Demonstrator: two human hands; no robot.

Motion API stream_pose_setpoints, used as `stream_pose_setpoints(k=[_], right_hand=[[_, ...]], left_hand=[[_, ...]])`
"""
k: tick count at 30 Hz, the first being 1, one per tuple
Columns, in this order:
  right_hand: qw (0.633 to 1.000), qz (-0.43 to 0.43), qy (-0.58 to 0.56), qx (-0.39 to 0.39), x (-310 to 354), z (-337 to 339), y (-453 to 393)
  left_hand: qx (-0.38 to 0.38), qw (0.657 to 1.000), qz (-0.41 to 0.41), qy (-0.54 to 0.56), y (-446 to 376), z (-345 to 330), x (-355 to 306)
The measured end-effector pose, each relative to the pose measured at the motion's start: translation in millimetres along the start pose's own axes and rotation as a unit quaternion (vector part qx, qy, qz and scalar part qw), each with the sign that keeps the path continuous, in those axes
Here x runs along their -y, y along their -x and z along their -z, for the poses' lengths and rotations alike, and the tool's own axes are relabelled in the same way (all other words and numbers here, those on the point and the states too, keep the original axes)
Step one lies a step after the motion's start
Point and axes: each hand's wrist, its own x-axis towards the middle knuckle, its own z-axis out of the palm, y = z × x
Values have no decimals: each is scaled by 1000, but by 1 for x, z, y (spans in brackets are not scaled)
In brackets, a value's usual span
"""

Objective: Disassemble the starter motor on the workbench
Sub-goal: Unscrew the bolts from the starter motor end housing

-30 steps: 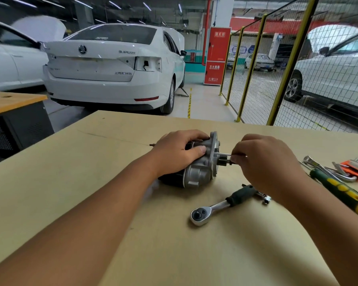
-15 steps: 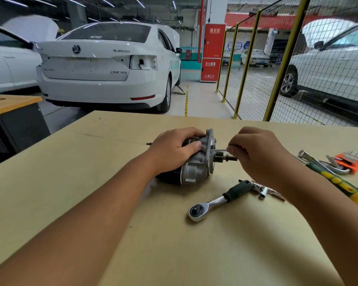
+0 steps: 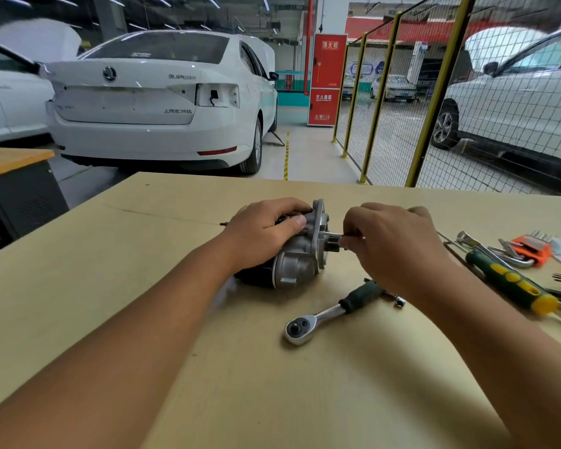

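The starter motor (image 3: 297, 259), a silver cast housing on a black body, lies on its side in the middle of the workbench (image 3: 110, 286). My left hand (image 3: 266, 233) grips it from above, thumb against the housing. My right hand (image 3: 389, 244) is just right of the motor's flange and pinches a thin metal rod (image 3: 331, 234) that sticks out of the flange end. What lies under my right palm is hidden.
A ratchet wrench (image 3: 324, 314) with a dark handle lies in front of the motor. At the right edge lie a green and yellow screwdriver (image 3: 512, 281), spanners (image 3: 486, 251) and an orange hex key holder (image 3: 531, 249). White cars and a yellow mesh fence stand beyond the bench.
My right hand has shifted slightly along the rod at the flange end. My left hand keeps its grip on the motor, which stays in place.
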Motion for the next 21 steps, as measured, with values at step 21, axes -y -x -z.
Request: stream_pose_setpoints(k=[21], right_hand=[[997, 7, -68, 29, 2, 5, 2]], left_hand=[[-4, 1000, -2, -17, 0, 0, 0]])
